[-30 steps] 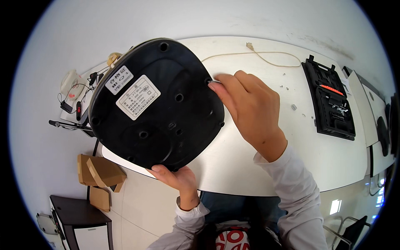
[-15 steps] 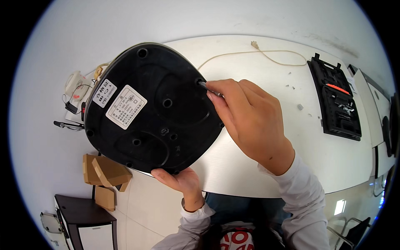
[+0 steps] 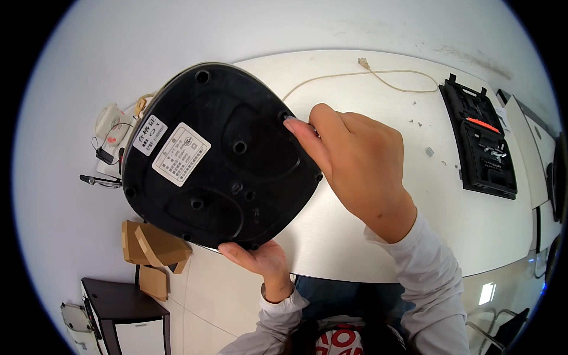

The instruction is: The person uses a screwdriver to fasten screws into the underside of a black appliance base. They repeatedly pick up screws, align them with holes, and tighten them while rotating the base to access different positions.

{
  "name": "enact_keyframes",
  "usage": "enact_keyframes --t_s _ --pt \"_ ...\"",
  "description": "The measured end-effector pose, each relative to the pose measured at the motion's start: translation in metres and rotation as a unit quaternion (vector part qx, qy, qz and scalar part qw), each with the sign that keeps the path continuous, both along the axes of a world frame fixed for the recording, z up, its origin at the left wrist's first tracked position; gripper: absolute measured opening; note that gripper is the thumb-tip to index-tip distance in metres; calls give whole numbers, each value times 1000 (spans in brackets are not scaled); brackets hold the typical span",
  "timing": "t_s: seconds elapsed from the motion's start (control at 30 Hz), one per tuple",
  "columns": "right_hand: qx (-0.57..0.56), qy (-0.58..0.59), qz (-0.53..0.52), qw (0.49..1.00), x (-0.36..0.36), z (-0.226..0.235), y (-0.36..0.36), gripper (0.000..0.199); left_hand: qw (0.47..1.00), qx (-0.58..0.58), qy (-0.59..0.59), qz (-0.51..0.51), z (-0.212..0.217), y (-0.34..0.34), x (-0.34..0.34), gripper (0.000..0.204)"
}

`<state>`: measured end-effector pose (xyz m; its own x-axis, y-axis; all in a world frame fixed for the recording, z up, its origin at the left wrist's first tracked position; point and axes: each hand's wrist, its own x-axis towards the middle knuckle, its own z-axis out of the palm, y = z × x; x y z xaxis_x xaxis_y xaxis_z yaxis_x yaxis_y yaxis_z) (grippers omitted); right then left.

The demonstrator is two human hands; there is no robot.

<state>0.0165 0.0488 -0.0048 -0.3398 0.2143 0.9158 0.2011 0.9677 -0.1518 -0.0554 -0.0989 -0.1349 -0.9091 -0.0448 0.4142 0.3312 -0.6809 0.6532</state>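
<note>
A black, rounded appliance base [image 3: 269, 195] is held up with its underside facing me. It has several round screw holes, moulded oval outlines and two white labels [image 3: 181, 155]. My left hand [image 3: 263, 260] grips its lower edge, thumb on the underside and fingers hidden behind. At the hole near the right corner, my right hand [image 3: 361, 165] pinches a slim silver screwdriver bit. Only a little metal shows at the fingertips, and the rest is hidden by the fingers.
On the white table [image 3: 343, 236] a beige cord with a plug [image 3: 363, 63] curves behind the base. An open black toolbox [image 3: 485, 148] lies at the right, near small grey bits [image 3: 429, 152]. Cardboard boxes [image 3: 157, 245] and a dark cabinet [image 3: 127, 299] stand lower left.
My right hand has turned at the corner hole, and its fingers now cover most of the screwdriver bit. The base stays in about the same place in my left hand.
</note>
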Motion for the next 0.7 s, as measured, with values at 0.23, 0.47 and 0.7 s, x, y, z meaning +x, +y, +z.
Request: enact_keyframes --t_s 0.23,0.47,0.7 --pt "-11 -7 -20 1000 -1 1 2 28 1000 3 -11 -6 -2 0 0 60" --pt "-10 -28 28 999 2 0 -4 14 1000 2 -24 0 0 0 1 63" --pt "-54 16 109 992 3 2 -1 15 1000 4 -28 6 2 0 0 65"
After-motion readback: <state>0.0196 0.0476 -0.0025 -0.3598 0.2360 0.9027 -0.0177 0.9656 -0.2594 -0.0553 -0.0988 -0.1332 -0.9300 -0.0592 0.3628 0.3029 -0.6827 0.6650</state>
